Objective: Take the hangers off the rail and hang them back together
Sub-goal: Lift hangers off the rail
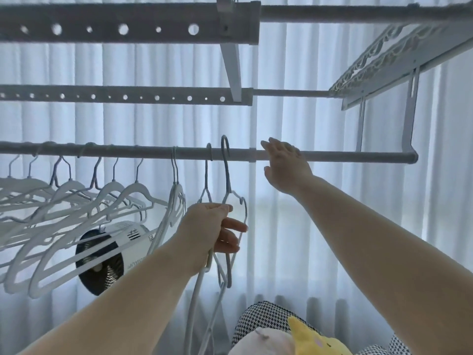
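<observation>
Near, bottom right: yellow plush (314, 336) on checked cloth (261, 319).
Left hand (207, 226): fingers curled round the shoulders of a hanger bunch (226, 190), centre; one hook sits on the rail (332, 157), another rises just above it.
Right hand (284, 167): fingers straight and spread, holding nothing, at the rail right of the bunch; contact unclear.
Left: fan (112, 254) behind white hangers (76, 201) hooked along the rail.
Far: curtain (307, 119).

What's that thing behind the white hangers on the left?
A white-and-black fan shows behind the white hangers, with a pale curtain beyond. Hanger bars cross its grille, and what holds the fan up is hidden.
</observation>
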A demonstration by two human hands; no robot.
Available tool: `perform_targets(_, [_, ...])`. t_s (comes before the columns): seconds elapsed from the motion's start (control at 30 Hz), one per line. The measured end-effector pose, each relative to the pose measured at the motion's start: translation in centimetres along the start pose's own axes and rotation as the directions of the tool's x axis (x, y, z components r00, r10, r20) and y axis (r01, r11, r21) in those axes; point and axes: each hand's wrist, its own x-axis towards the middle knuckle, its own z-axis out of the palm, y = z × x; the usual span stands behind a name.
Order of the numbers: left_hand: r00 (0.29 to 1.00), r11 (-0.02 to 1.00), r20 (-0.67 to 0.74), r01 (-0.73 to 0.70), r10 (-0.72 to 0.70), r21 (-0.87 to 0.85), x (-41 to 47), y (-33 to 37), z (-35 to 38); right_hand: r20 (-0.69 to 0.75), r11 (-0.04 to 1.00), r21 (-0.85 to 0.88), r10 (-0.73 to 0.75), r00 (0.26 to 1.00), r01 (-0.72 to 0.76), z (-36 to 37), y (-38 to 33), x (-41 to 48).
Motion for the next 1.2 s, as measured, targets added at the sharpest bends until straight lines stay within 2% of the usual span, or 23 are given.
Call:
perform_targets(0.17, [0.998,0.998,0.056,0.015,-0.019,0.062,2.0,0.5,0.4,0.08,0.995,-0.056,0.089,0.993,-0.085,0.9,0.4,2.0])
perform_targets(0.27, [0.998,0.994,0.062,0.007,-0.014,0.108,2.9,0.6,0.4,0.069,0.995,-0.077,0.065,0.995,-0.059,1.3,0.5,2.0])
perform_targets(0.33, [0.998,0.991,0.065,0.0,-0.009,0.136,3.2,0.6,0.4,0.053,0.999,-0.03,0.042,0.998,-0.041,1.4,0.4,1.8])
perform_targets(0.4, [0.998,0.988,0.07,-0.006,-0.005,0.157,3.4,0.4,0.5,-0.051,0.993,0.115,0.038,0.998,-0.032,1.5,0.1,1.4])
perform_targets(0.43, [0.997,0.986,0.073,-0.012,0.0,0.166,3.5,0.3,0.6,-0.152,0.981,0.192,0.039,0.988,-0.009,1.5,-0.2,1.1])
perform_targets(0.5, [0.997,0.983,0.076,-0.023,0.009,0.183,3.6,0.1,0.6,-0.343,0.958,0.282,0.056,0.938,0.046,1.6,-1.2,0.3])
perform_targets(0.53, [0.997,0.981,0.075,-0.028,0.014,0.193,3.6,0.1,0.6,-0.365,0.941,0.333,0.078,0.928,0.052,1.5,-1.8,0.0])
perform_targets(0.57, [0.997,0.979,0.071,-0.032,0.018,0.203,3.7,0.0,0.6,-0.32,0.917,0.398,0.106,0.941,0.032,1.3,-2.4,-0.3])
perform_targets(0.63, [0.998,0.975,0.06,-0.039,0.027,0.219,3.7,-0.1,0.6,-0.101,0.854,0.514,0.149,0.984,-0.077,1.0,-3.6,-0.7])
perform_targets(0.7, [0.998,0.972,0.054,-0.046,0.034,0.231,3.7,-0.2,0.6,0.091,0.825,0.536,0.151,0.984,-0.177,1.1,-4.3,-0.8])
perform_targets(0.73, [0.998,0.969,0.054,-0.051,0.039,0.241,3.7,-0.3,0.6,0.14,0.823,0.53,0.153,0.978,-0.205,1.3,-4.4,-0.8])
perform_targets(0.9, [0.995,0.953,0.07,-0.093,0.076,0.287,3.5,-0.9,0.4,0.244,0.815,0.514,0.161,0.956,-0.268,2.0,-5.0,-0.6])
perform_targets(1.2, [0.994,0.933,0.034,-0.113,0.108,0.341,3.0,-2.1,-1.9,0.248,0.641,0.697,0.202,0.947,-0.32,1.6,-3.8,0.4])
